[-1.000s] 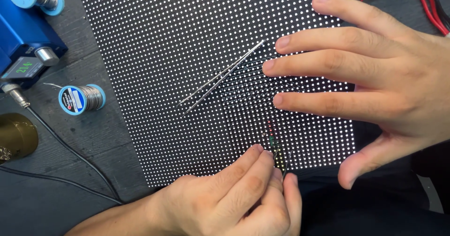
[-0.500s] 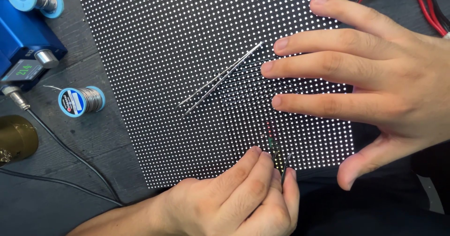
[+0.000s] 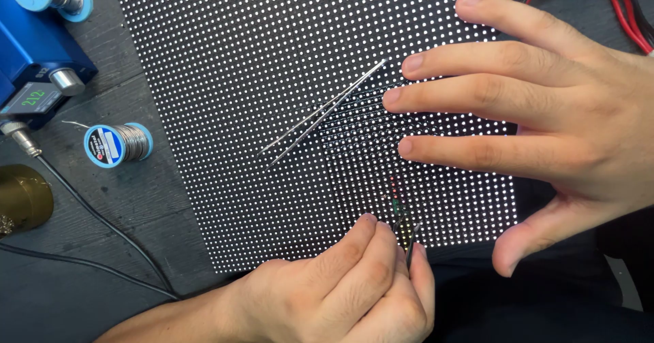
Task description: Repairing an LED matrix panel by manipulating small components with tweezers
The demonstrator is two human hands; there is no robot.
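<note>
Black LED panel (image 3: 272, 77) flat on bench, mostly lit. Left hand (image 3: 340, 295) pinches thin tool (image 3: 409, 244), tip at faulty coloured pixels (image 3: 396, 196) near bottom edge. Right hand (image 3: 545, 118) splayed, pressing panel. Tweezers (image 3: 323, 115) lie unused. Repair looks underway, unfinished.

A dark grey, wood-grained workbench (image 3: 136, 200) fills the scene under even overhead light. At its left edge sit a blue soldering station (image 3: 34, 57), two solder spools (image 3: 117, 144) (blue-rimmed) and a brass tip cleaner (image 3: 20, 198); black cables (image 3: 88, 210) cross it, red wires (image 3: 623, 9) at upper right.
</note>
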